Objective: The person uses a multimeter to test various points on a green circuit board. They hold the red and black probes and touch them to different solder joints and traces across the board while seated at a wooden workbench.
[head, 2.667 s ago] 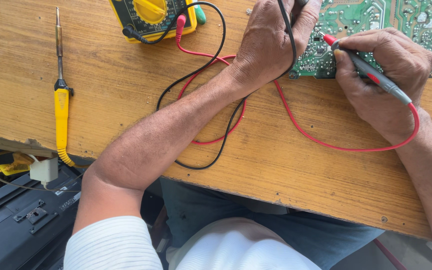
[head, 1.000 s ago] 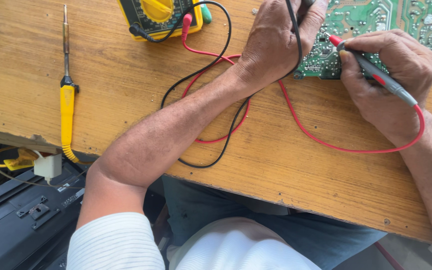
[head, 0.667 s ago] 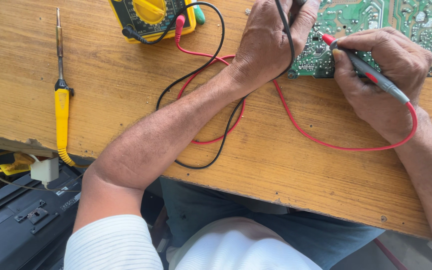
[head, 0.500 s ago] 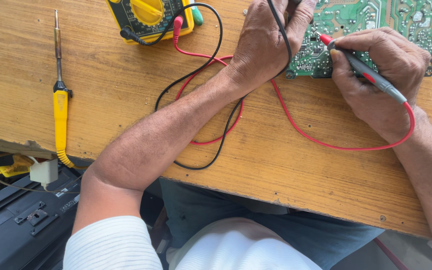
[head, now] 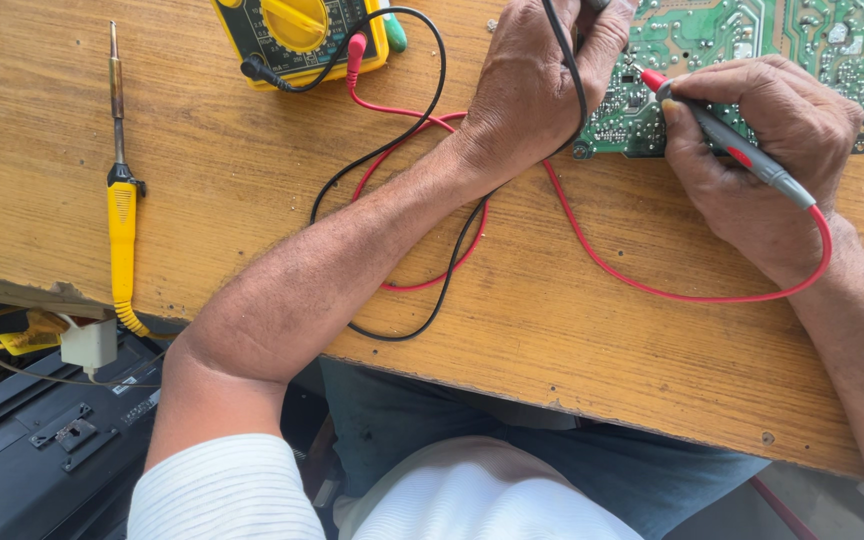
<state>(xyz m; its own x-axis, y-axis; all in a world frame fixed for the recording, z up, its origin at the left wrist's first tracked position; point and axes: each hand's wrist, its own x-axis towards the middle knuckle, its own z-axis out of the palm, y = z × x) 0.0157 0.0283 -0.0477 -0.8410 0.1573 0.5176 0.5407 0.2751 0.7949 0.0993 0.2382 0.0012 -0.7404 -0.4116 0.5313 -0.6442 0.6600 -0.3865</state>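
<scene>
A green circuit board (head: 812, 35) lies solder side up at the top right of the wooden table (head: 252, 200). My right hand (head: 757, 160) grips a red-tipped grey probe (head: 727, 140) like a pen, its tip touching the board's left part. My left hand (head: 542, 85) rests on the board's left edge and holds the black probe lead (head: 570, 70), whose tip is hidden by the fingers. Red (head: 652, 285) and black (head: 422, 320) wires loop across the table to a yellow multimeter (head: 297, 35) at the top edge.
A yellow-handled soldering iron (head: 120, 200) lies lengthwise at the left of the table. Below the table's near edge sit a black device casing (head: 42, 450), a white plug (head: 87, 345) and a yellow cable (head: 12, 330). My lap fills the bottom middle.
The view shifts slightly between frames. Both hands stay on the board with the probes; the red probe tip remains at nearly the same spot.
</scene>
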